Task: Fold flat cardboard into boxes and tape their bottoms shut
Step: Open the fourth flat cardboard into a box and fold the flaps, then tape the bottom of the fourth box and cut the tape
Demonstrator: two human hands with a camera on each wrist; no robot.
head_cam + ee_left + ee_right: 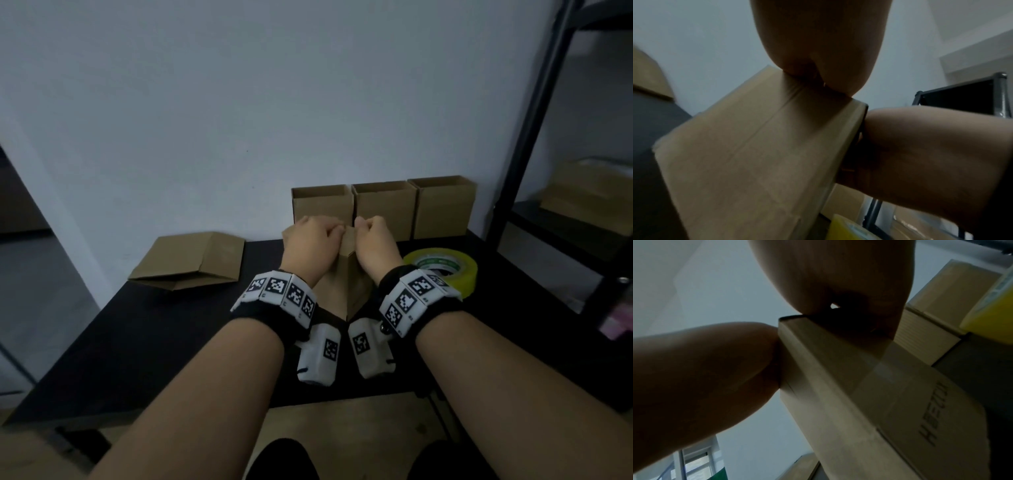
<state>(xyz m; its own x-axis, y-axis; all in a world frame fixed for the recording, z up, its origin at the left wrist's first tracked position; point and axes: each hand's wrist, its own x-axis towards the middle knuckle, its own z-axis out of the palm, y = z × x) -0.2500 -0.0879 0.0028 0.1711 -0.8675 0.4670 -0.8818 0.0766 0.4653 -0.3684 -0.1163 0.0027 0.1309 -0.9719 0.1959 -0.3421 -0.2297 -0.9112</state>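
The cardboard box I am working on stands on the black table, directly in front of me, one corner edge towards me. My left hand and right hand meet over its top, fingers curled down onto the upper edge, each pinching the cardboard there. I judge the step to be closing or pressing down the end flaps; whether tape already runs over the top, I cannot tell. The next move would call for one hand to hold the flaps flat while the other fetches the yellow tape roll, just beside the box on my right.

The right wrist view alone shows a glossy tape strip on the side wall and printed lettering. Only the head view shows three open boxes lined against the wall and a flat cardboard blank to the left.
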